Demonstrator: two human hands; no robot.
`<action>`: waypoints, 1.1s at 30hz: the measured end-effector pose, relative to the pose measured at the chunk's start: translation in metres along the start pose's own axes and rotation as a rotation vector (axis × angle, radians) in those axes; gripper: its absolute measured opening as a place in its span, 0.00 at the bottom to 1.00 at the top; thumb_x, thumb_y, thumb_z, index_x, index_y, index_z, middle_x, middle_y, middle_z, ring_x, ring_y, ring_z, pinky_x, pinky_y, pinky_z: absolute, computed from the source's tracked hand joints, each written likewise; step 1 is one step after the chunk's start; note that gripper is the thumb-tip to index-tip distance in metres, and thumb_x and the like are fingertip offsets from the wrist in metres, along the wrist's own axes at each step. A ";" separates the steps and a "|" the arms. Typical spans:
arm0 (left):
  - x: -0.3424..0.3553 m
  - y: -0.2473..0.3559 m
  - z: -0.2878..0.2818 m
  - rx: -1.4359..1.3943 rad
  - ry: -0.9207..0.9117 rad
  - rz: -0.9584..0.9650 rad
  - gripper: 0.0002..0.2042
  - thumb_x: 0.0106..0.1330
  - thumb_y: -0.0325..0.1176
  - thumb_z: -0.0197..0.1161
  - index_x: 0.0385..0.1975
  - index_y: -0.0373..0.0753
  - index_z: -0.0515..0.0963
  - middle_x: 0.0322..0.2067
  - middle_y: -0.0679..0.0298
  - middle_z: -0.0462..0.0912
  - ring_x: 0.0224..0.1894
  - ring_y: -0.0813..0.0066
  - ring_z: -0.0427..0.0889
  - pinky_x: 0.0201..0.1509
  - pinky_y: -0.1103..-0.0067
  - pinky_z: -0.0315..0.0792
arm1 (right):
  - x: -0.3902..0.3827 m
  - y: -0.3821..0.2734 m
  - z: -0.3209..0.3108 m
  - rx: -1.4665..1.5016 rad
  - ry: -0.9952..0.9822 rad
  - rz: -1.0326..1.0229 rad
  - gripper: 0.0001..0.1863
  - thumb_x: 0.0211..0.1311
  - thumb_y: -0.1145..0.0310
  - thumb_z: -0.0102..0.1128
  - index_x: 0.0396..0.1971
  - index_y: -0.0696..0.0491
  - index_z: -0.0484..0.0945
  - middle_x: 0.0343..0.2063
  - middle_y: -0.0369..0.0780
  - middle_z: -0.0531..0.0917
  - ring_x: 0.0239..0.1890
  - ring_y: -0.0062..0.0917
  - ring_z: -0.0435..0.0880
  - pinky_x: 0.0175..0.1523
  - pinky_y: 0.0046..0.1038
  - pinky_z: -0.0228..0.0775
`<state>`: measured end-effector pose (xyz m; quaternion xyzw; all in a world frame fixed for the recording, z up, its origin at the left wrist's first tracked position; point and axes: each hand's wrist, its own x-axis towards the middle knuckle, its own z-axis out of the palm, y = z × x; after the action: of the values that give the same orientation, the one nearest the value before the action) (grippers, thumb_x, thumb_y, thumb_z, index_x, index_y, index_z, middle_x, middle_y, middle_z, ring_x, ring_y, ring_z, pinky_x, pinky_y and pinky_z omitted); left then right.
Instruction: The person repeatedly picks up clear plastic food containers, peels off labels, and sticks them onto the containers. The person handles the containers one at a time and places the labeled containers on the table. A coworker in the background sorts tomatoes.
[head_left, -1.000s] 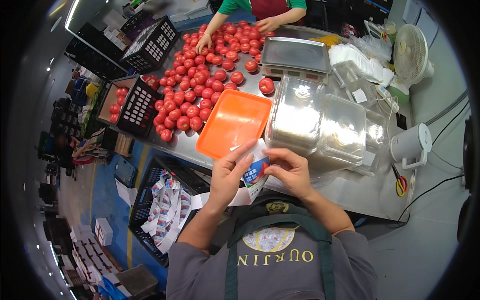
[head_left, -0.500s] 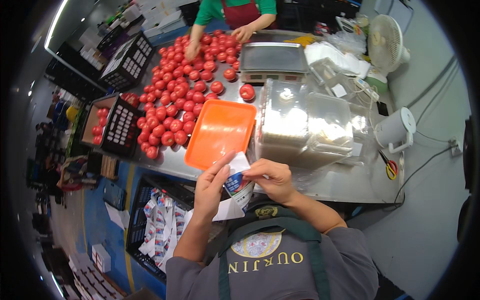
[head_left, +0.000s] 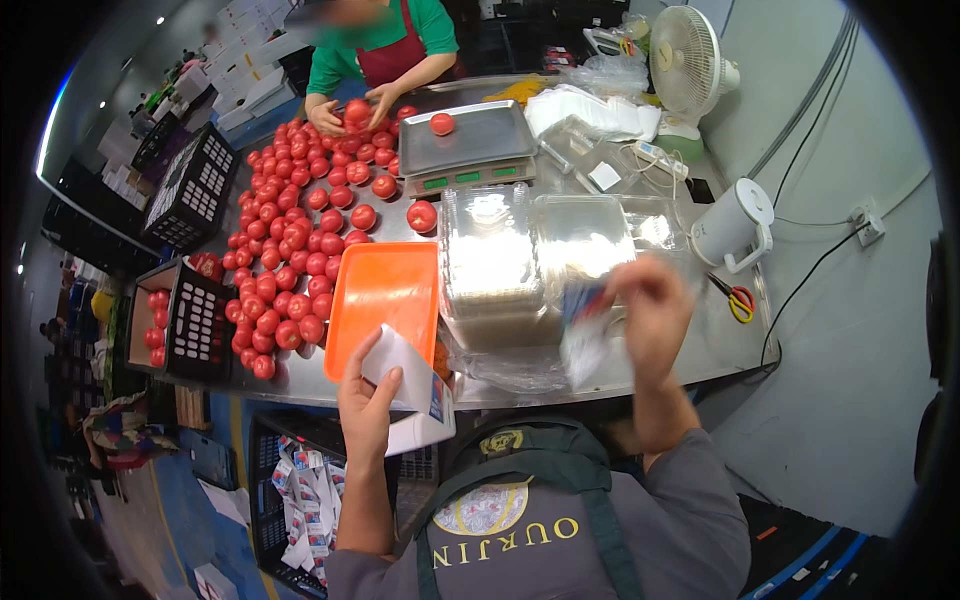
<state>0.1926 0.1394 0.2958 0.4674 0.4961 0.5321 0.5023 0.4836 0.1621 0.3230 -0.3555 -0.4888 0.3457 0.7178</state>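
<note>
Pinched between the thumb and fingers of my left hand (head_left: 366, 410) is a white label strip (head_left: 402, 372) with a blue printed patch at its right edge. It hangs over the near edge of an orange tray (head_left: 385, 285). My right hand (head_left: 655, 315), smeared by motion, is raised off to the right. A blue-and-white label (head_left: 585, 335) dangles from its fingers, in front of stacked clear plastic containers (head_left: 487, 250).
Many tomatoes (head_left: 290, 235) cover the table's left side. A co-worker (head_left: 385, 55) handles tomatoes across from me, beside a scale (head_left: 465, 140) bearing one tomato. At right are a kettle (head_left: 730, 225), scissors (head_left: 735, 298) and a fan (head_left: 688, 65). A black crate (head_left: 268, 500) with label strips stands below left.
My hands were together at the label strip and are now apart. My right hand has moved right with a label; my left keeps the strip. One tomato now sits on the scale.
</note>
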 end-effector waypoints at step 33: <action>-0.023 0.002 0.035 0.420 0.155 0.181 0.15 0.56 0.20 0.60 0.45 0.32 0.74 0.38 0.61 0.73 0.39 0.77 0.75 0.41 0.84 0.70 | 0.057 0.043 -0.067 -1.456 -0.485 -0.261 0.48 0.34 0.43 0.67 0.57 0.54 0.64 0.60 0.45 0.61 0.64 0.40 0.55 0.65 0.45 0.44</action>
<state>0.2284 0.1186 0.3004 0.5617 0.5892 0.4944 0.3048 0.5572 0.2204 0.2941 -0.5913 -0.7740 -0.0814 0.2113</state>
